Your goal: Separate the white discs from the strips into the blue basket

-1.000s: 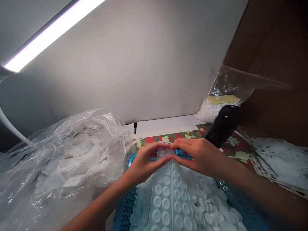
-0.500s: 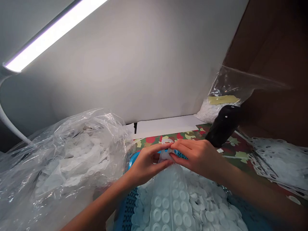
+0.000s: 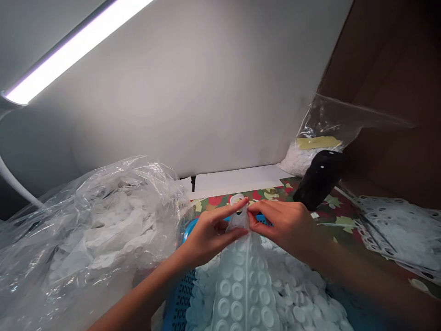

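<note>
Both hands work at the top end of a clear backing strip [image 3: 245, 289] carrying paired rows of round, domed white pads. The left hand [image 3: 210, 236] pinches narrowly from one side, thumb and index finger spread slightly around the gathered film, while the right hand [image 3: 282, 230] closes from the other side with curled fingers, their tips meeting the same puckered end. The strip runs down from the hands, lying over a heap of loose white discs [image 3: 299, 294] inside a blue plastic mesh basket [image 3: 179, 299], whose perforated rim curves out beneath the left wrist. To the left, a large crumpled clear plastic bag [image 3: 96, 220] bulges with folded, whitish material, its glossy creases catching the light. Farther back on the right, a smaller transparent bag [image 3: 320, 122] holds a packed mass of white discs and bears a pale yellow label [image 3: 319, 142]. A black rounded object [image 3: 320, 179] stands just in front of it, its exact kind hard to tell. A white sheet punched with rows of round holes [image 3: 396, 225] lies at the right, on a red-and-green patterned surface [image 3: 220, 200], below a brown cardboard wall [image 3: 389, 69] and a bright strip lamp [image 3: 76, 50]
</note>
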Motion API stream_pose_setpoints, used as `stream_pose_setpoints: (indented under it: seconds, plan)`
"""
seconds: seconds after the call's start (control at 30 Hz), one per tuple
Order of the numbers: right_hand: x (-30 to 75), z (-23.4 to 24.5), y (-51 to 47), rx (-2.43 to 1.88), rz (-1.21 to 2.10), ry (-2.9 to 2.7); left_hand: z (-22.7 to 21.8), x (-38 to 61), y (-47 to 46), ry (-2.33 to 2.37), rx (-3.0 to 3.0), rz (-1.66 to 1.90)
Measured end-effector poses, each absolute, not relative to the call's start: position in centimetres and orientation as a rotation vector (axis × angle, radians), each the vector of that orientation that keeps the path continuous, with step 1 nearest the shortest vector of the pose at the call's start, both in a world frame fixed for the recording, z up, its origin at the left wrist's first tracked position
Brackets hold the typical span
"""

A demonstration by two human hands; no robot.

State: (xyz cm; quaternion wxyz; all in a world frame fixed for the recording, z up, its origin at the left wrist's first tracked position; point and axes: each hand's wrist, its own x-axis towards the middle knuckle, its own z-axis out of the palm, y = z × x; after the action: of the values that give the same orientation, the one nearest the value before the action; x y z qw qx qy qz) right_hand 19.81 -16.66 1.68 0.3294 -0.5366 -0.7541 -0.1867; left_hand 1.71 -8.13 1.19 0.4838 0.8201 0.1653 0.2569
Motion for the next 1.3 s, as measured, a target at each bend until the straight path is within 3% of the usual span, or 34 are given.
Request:
stream_pose_setpoints:
  seconds: [0.3, 0.53, 0.9, 1.3]
  plan:
    - [22.4, 5.5, -16.9, -1.622, -0.274, -1.701, 1.2, 1.7, -8.9, 0.466, 2.046, 0.596]
    - [23.1, 6.8, -18.7, -1.687, 0.257, -2.278, 1.5, 1.9, -9.2, 0.474, 1.951, 0.576]
    - [19.8, 3.4, -18.4, -1.615, -0.034, -2.225, 0.6, 2.0, -9.0, 0.382, 2.004, 0.585]
    - [19.0, 2.9, -18.1, -1.498, -0.301, -2.201, 0.6, 2.1, -9.2, 0.3, 2.227, 0.684]
